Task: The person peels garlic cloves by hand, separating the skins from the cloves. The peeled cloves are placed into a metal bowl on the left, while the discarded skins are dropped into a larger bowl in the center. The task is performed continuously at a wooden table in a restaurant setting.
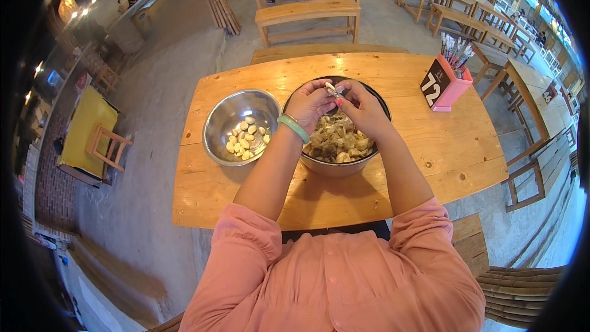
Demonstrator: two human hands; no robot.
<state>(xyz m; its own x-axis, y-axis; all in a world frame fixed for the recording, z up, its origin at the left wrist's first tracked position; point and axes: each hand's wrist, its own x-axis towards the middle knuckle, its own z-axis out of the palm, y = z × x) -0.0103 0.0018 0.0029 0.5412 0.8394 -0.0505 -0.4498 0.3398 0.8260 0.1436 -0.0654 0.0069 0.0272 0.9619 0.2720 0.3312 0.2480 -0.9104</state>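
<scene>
Both hands meet over a dark-rimmed pot (339, 167) that holds unpeeled garlic and loose papery skins (342, 137). Between the fingertips of my left hand (309, 103) and my right hand (364, 106) is a garlic clove (331, 87), pale at its tip, with bits of skin about it. A green bangle (293, 129) circles my left wrist. Left of the pot stands a stainless steel bowl (216, 154) with several peeled garlic cloves (244, 137) at its bottom. My left forearm passes over the bowl's right edge.
The pot and bowl stand on a wooden table (428, 147). A pink holder (454, 90) with wrapped utensils and a number sign is at the back right. Wooden benches (308, 11) and more tables lie beyond. A wooden stool (108, 147) is at the left, and a person sits at the far table.
</scene>
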